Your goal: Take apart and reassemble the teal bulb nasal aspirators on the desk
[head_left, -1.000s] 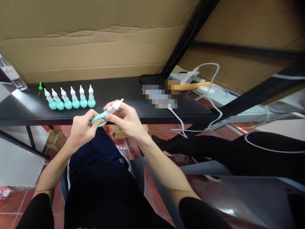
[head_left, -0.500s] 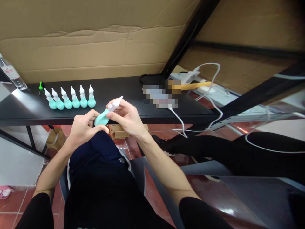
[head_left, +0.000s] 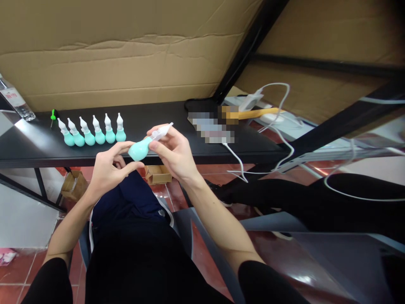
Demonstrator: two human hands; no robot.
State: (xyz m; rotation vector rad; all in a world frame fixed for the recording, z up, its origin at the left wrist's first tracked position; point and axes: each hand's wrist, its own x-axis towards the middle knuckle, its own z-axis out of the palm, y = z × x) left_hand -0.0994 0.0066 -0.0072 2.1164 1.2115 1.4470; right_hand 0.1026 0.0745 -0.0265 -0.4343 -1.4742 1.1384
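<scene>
A bulb nasal aspirator [head_left: 139, 150], with a mint-green bulb and a clear whitish nozzle, is held just over the table's front edge. My right hand [head_left: 175, 154] grips it around the neck and nozzle, thumb in front, the tip pointing up and right. On the bulb end, my left hand [head_left: 109, 166] has its thumb below and forefinger above, closed loosely about the green rubber. Several similar aspirators [head_left: 89, 137] stand in a row on the black table [head_left: 152, 116], to the left of my hands, nozzles up.
A green-handled screwdriver [head_left: 53, 115] and a clear water bottle [head_left: 17, 99] are at the table's left end. To the right lie a blurred device [head_left: 210, 126] with a white cable [head_left: 237, 158] and a yellow-handled tool [head_left: 259, 113]. A cardboard wall [head_left: 126, 71] closes off the back.
The aspirator has moved slightly right and up with my right hand, its nozzle tilting lower. My left hand's fingers have loosened and spread on the bulb.
</scene>
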